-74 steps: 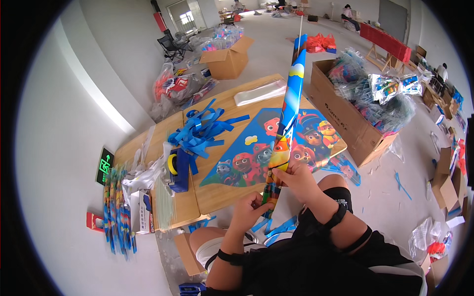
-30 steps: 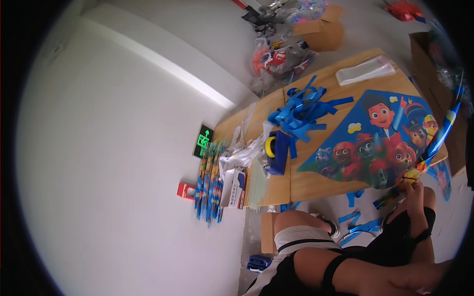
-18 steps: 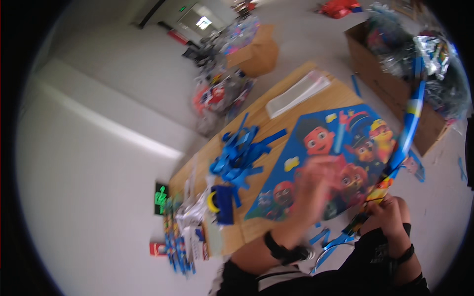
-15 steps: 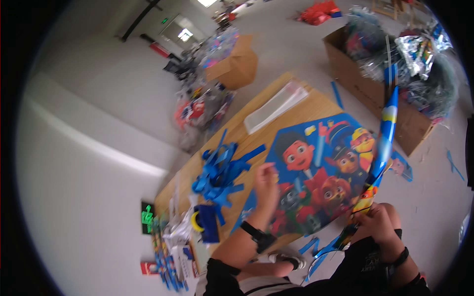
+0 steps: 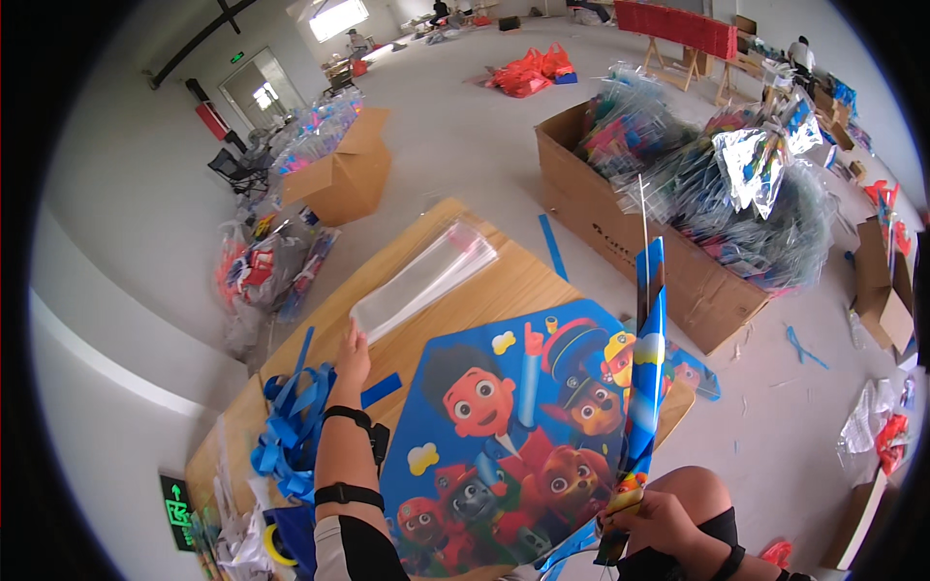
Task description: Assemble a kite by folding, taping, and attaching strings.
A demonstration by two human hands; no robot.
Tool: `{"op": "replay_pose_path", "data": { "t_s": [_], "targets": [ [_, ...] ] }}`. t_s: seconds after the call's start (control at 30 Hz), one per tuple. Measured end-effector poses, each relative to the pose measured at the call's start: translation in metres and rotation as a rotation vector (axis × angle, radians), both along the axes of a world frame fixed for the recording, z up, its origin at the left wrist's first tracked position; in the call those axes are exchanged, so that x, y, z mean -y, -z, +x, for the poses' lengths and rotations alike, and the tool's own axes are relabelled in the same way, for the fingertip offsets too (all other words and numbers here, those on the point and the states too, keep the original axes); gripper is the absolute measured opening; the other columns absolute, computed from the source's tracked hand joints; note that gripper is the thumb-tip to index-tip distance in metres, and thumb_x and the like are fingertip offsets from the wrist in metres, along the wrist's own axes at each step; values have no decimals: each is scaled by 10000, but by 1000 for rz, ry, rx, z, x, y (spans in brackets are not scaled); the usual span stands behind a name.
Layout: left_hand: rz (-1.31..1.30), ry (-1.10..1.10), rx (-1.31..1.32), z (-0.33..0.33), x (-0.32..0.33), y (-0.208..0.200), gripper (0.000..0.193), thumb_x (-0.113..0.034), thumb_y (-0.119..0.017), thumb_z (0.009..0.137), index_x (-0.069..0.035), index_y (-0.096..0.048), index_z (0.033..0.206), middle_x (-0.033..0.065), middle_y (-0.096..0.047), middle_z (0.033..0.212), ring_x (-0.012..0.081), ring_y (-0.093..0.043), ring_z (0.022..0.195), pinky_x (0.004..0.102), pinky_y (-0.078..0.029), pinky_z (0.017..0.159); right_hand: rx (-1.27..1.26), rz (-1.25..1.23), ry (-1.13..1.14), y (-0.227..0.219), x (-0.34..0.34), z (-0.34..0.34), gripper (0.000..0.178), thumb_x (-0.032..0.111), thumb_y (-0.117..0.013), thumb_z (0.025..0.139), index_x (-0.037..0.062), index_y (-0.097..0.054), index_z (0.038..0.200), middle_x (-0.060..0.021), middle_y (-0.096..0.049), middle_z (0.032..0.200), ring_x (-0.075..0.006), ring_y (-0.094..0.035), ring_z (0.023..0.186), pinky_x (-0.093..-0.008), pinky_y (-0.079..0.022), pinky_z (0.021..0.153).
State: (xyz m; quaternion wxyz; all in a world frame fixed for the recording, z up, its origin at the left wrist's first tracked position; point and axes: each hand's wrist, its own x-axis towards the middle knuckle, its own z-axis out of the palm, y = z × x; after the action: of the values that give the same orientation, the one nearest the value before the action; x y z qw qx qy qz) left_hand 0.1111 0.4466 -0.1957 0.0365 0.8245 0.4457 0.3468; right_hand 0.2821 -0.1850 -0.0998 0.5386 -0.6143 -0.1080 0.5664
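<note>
Hold printed roll (image 5: 647,382) upright, clamped in right hand (image 5: 655,524); with left hand (image 5: 353,359) at clear bags (image 5: 424,280) (cannot tell if pinching), avoid creasing.

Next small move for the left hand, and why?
Probably pinch one of the clear plastic sleeves and draw it toward the body. The left hand is at their near end, though I can't tell whether it has hold of one, while the right hand grips the rolled printed sheet near its lower end.
</note>
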Motion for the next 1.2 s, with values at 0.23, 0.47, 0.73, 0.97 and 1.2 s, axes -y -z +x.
{"op": "replay_pose_path", "data": {
  "t_s": [0.23, 0.47, 0.73, 0.97, 1.2],
  "targets": [
    [-242, -265, 114, 17, -30, 20, 409, -393, -712, 915, 8, -688, 995, 187, -736, 999, 345, -706, 943, 433, -538, 820, 47, -71, -42, -2, -11, 2, 240, -15, -629, 965, -49, -668, 1200, -85, -737, 1090, -178, -697, 1065, -315, -538, 978],
    [-612, -363, 383, 10, -59, 37, 346, -285, -855, 794, 19, -745, 916, 145, -746, 884, 277, -710, 800, 420, -544, 736, 62, -42, -102, 1, -15, 3, 239, -8, -610, 982, -46, -662, 1213, -92, -732, 1109, -183, -699, 1069, -318, -540, 981],
    [-757, -331, 526, 17, -54, 33, 254, -191, -825, 844, 21, -727, 943, 103, -734, 904, 207, -688, 816, 364, -538, 729, 72, -43, -166, -2, -15, 4, 243, 25, -624, 990, -48, -653, 1221, -79, -732, 1128, -164, -693, 1085, -300, -541, 974],
    [-940, -200, 811, 24, -20, -36, 226, -185, -659, 963, -61, -565, 1127, 90, -653, 1113, 211, -670, 941, 377, -551, 786, 58, -13, -143, -1, -18, 7, 247, 29, -629, 988, -31, -655, 1225, -73, -733, 1119, -162, -699, 1071, -290, -536, 976],
    [-746, -47, 689, -7, -9, -105, 298, -232, -645, 950, -62, -534, 1168, 93, -696, 1049, 219, -701, 924, 351, -552, 814, 46, 34, -135, 14, -12, 0, 242, 19, -635, 976, -22, -665, 1213, -75, -735, 1101, -155, -700, 1049, -286, -538, 965]
  ]
}}
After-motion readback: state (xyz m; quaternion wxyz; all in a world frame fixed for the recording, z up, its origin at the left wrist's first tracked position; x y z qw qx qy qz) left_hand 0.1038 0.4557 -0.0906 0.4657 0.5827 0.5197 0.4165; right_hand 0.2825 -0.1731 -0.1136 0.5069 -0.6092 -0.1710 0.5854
